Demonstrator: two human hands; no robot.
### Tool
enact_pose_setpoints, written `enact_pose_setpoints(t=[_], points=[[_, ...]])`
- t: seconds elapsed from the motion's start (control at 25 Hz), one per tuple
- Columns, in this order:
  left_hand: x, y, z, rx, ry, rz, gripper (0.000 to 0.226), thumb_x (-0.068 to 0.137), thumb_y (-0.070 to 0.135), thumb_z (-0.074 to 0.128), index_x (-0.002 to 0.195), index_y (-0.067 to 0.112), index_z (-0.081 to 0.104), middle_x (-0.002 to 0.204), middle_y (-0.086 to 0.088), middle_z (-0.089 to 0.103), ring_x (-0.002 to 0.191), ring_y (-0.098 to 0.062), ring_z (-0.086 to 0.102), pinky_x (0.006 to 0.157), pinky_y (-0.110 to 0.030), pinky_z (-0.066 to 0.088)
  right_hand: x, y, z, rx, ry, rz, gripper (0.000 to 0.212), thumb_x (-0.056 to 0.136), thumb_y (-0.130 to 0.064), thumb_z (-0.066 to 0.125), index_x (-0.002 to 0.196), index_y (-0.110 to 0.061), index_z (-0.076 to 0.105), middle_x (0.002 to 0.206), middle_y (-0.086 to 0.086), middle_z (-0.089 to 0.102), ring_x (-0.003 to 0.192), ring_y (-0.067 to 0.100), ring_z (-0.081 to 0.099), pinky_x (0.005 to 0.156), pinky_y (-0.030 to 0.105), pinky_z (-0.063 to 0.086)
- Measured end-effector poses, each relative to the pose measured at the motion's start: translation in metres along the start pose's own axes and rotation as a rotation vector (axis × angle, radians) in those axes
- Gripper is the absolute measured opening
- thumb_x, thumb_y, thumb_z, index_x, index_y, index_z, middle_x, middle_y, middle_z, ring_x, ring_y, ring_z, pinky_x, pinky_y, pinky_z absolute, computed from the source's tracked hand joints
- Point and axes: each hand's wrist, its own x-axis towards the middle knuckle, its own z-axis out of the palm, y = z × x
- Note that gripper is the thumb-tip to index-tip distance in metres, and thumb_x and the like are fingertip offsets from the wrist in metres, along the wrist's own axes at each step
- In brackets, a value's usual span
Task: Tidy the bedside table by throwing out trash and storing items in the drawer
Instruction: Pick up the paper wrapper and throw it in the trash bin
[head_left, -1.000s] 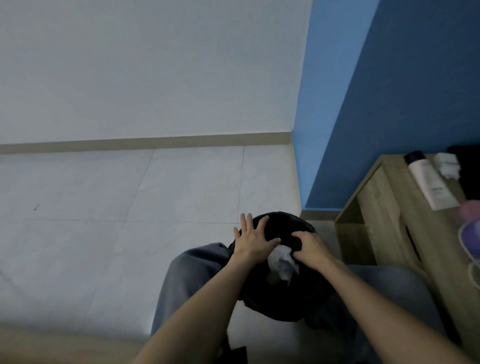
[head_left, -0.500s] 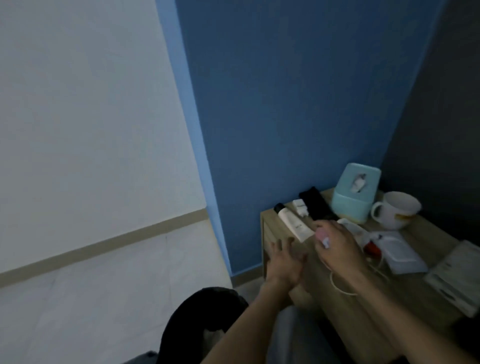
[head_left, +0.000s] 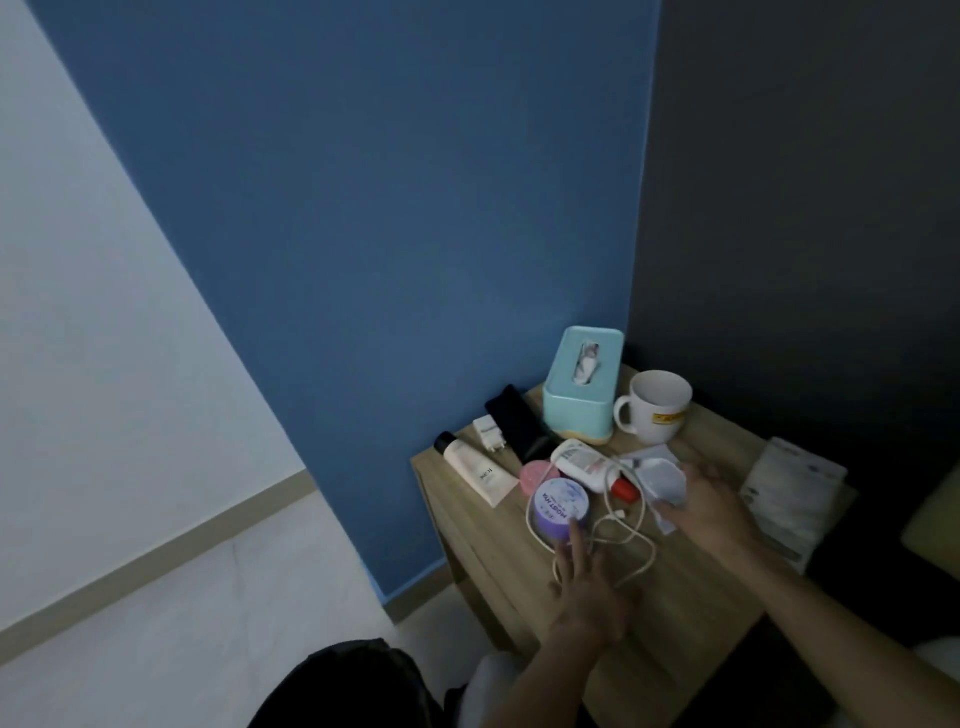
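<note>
- Crumpled white wrapper (head_left: 658, 480) on bedside table (head_left: 675, 613): judged light, limp, crushable; best gathered at bunched middle
- Lying under and just ahead of right hand (head_left: 714, 506) fingertips, touching; fingers spread over it, whether pinching cannot be told
- Left hand (head_left: 587, 587) flat, fingers straight, tip against purple jar (head_left: 560, 509), white cable (head_left: 618, 535) looped beside
- Beyond fingers: tissue box (head_left: 582, 387), mug (head_left: 657, 405)

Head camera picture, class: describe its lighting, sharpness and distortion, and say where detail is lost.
Head view: dim, bluish light, no glare; the right hand on the white wrapper is smeared by motion blur; the purple jar label is only partly readable; wide-angle distortion slants the wall edges; the black bin at the bottom merges into shadow.
</note>
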Motion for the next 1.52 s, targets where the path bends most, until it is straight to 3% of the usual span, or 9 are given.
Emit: enact_pose_setpoints(t=[0.24,0.4,0.56,0.68,0.8,1.0,1.2,1.32,1.52], points=[[0.008,-0.007,0.001,0.043,-0.008,0.031,0.08,0.092,0.038,0.052,0.15,0.034,-0.003,0.154,0.01,-0.031,0.143,-0.035,-0.021,0.115,-0.06,0.001,0.021,0.007,0.025,-0.17,-0.148,0.073,0.085,0.072,-0.052,0.064,0.138,-0.012,0.029,0.135,0.016,0.043,0.119,0.03,0.047,0.094,0.036,0.043],[0.009,-0.01,-0.002,0.046,-0.017,0.048,0.078,0.092,0.036,0.051,0.149,0.036,-0.002,0.154,0.013,-0.028,0.143,-0.034,-0.022,0.112,-0.063,0.0,0.024,0.006,0.028,-0.224,-0.129,0.078,0.087,0.067,-0.059,0.063,0.135,-0.014,0.032,0.132,0.013,0.043,0.117,0.028,0.046,0.091,0.037,0.044],[0.003,-0.006,-0.009,0.08,0.041,0.04,0.071,0.094,0.03,0.046,0.148,0.039,0.0,0.156,0.015,-0.02,0.145,-0.031,-0.015,0.114,-0.062,0.006,0.022,-0.009,0.023,-0.131,-0.023,0.056,0.065,0.068,-0.044,0.064,0.125,-0.019,0.045,0.126,0.01,0.049,0.114,0.029,0.049,0.093,0.044,0.044],[-0.001,-0.014,-0.022,0.113,0.168,0.018,0.067,0.094,0.025,0.042,0.148,0.04,0.005,0.159,0.013,-0.01,0.147,-0.026,-0.006,0.115,-0.057,0.01,0.015,-0.033,0.026,-0.111,0.097,-0.124,0.047,0.077,-0.028,0.062,0.12,-0.013,0.05,0.123,0.014,0.053,0.114,0.032,0.048,0.093,0.042,0.044],[0.0,-0.031,-0.032,0.092,0.268,-0.031,0.063,0.095,0.038,0.038,0.148,0.039,0.004,0.16,0.011,-0.003,0.148,-0.025,0.002,0.115,-0.054,0.013,0.007,-0.061,0.035,-0.028,0.124,-0.285,0.039,0.077,-0.02,0.065,0.113,-0.008,0.056,0.115,0.018,0.059,0.107,0.034,0.054,0.089,0.039,0.044],[0.001,-0.061,-0.045,0.055,0.132,-0.172,0.065,0.094,0.038,0.038,0.151,0.021,0.009,0.161,0.0,-0.004,0.147,-0.025,-0.007,0.117,-0.054,0.006,0.004,-0.096,0.067,-0.034,0.087,-0.437,0.043,0.074,-0.019,0.069,0.114,-0.006,0.061,0.118,0.019,0.063,0.109,0.035,0.058,0.092,0.042,0.046],[-0.001,-0.074,-0.048,0.058,0.072,-0.178,0.062,0.095,0.038,0.036,0.15,0.016,0.015,0.161,-0.003,-0.005,0.147,-0.024,-0.011,0.118,-0.052,0.006,0.025,-0.078,0.128,-0.343,-0.291,-0.335,0.059,0.069,-0.041,0.052,0.109,0.002,0.062,0.112,0.026,0.063,0.106,0.039,0.059,0.095,0.053,0.044],[0.001,-0.077,-0.047,0.058,0.078,-0.158,0.062,0.096,0.039,0.035,0.149,0.015,0.016,0.16,-0.007,-0.005,0.146,-0.028,-0.011,0.118,-0.052,0.006,-0.007,-0.083,0.11,-0.368,-0.131,-0.493,0.043,0.067,-0.031,0.065,0.104,-0.01,0.065,0.107,0.015,0.069,0.098,0.031,0.065,0.085,0.048,0.053],[0.004,-0.078,-0.027,0.125,0.061,-0.116,0.059,0.095,0.036,0.033,0.149,0.019,0.017,0.16,-0.011,0.001,0.145,-0.034,-0.015,0.118,-0.047,0.0,-0.035,-0.082,0.094,-0.404,-0.059,-0.502,0.05,0.074,-0.031,0.064,0.121,-0.015,0.056,0.126,0.01,0.06,0.117,0.028,0.055,0.097,0.045,0.043]])
